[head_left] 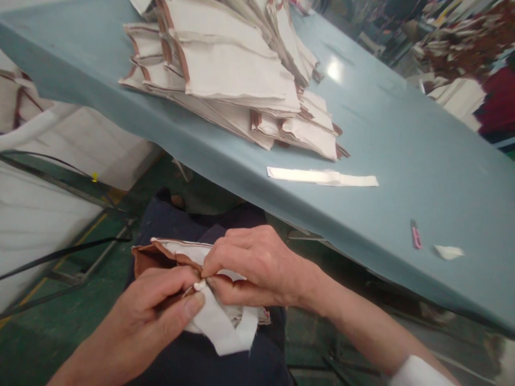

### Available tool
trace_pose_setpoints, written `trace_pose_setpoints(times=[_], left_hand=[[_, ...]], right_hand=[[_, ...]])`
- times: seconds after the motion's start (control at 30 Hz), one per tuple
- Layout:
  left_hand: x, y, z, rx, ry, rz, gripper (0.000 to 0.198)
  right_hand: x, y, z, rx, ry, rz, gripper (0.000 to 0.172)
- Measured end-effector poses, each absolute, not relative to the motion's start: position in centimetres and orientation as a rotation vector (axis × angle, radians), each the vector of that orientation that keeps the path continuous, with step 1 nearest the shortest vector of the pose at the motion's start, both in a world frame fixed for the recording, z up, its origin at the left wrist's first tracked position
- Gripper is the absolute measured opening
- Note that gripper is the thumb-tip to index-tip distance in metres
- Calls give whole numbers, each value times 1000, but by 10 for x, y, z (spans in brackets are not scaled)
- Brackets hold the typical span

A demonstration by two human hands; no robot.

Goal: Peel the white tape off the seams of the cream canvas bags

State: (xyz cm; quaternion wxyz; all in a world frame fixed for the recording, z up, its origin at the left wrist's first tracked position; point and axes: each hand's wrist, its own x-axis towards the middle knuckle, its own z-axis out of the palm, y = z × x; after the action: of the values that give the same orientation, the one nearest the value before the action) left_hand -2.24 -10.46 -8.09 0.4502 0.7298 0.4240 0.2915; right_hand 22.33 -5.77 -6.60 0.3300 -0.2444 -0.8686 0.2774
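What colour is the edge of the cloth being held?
Brown edge on an off-white cloth, clearest in the head view.

The left hand [161, 305] comes in from 7 o'clock, thumb pressed flat against its bent fingers. The right hand [257, 262] comes in from 4 o'clock, palm down, fingertips pinched together and meeting the left fingers.

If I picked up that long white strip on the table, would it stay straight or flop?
Probably flop: the white strip lies thin and flat on the table, and a similar strip droops from the cloth piece pinched by the left hand and right hand. Likely light; a push should slide it.
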Motion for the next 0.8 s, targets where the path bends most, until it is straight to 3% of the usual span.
trace_pose_setpoints(times=[0.37, 0.8], left_hand=[[-15, -101, -94, 1390, 1102, 758, 38], [1, -84, -70, 1236, 1157, 649, 34]], right_hand=[[226, -37, -61, -666, -2353, 1109, 14], [227, -27, -51, -789, -2483, 1176, 8]])
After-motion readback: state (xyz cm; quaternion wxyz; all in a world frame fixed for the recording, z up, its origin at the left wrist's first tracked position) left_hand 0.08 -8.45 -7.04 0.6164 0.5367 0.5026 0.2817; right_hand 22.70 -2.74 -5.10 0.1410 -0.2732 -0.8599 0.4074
